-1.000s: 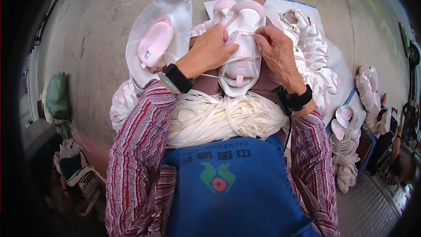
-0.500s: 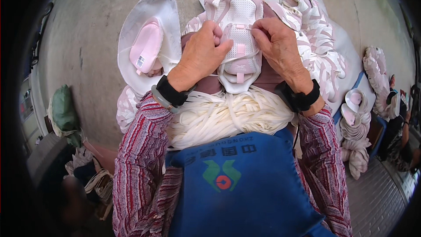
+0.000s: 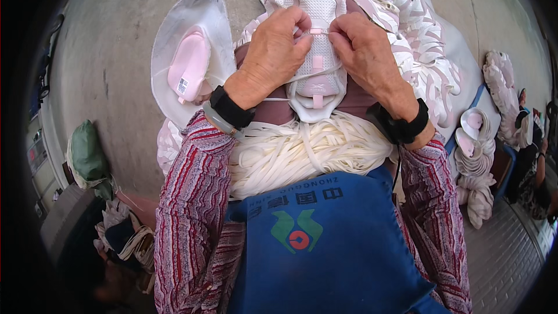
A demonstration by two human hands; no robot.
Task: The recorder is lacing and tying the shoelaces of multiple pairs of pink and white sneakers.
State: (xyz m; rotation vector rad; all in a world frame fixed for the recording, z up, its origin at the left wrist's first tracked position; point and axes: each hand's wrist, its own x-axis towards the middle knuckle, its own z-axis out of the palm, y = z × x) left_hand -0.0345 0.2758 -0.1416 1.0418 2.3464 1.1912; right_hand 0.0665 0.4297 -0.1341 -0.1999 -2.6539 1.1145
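A white and pink shoe upper (image 3: 317, 88) lies across my lap, its mesh tongue facing up with small pink loops down the middle. A thin white shoelace (image 3: 315, 73) crosses the tongue. My left hand (image 3: 278, 49) is closed at the upper's left edge, thumb and forefinger pinching the lace beside the top pink loop. On the other side, my right hand (image 3: 367, 49) pinches too, its fingertips at the lace by the same loop; the fingers partly hide the lace there. A thick bundle of cream laces (image 3: 308, 154) rests on my lap nearer to me, over a blue apron (image 3: 325, 256).
To the left stands an open white bag (image 3: 165, 90) with a pink shoe piece (image 3: 189, 64) in it. Many pink and white uppers (image 3: 421, 52) are heaped on a pale sheet at right. Farther right are stacked pieces (image 3: 474, 157); a green sack (image 3: 87, 151) sits far left.
My left hand has moved up and slightly right toward the top pink loop. The right hand has shifted slightly up and left, so the two hands are closer together.
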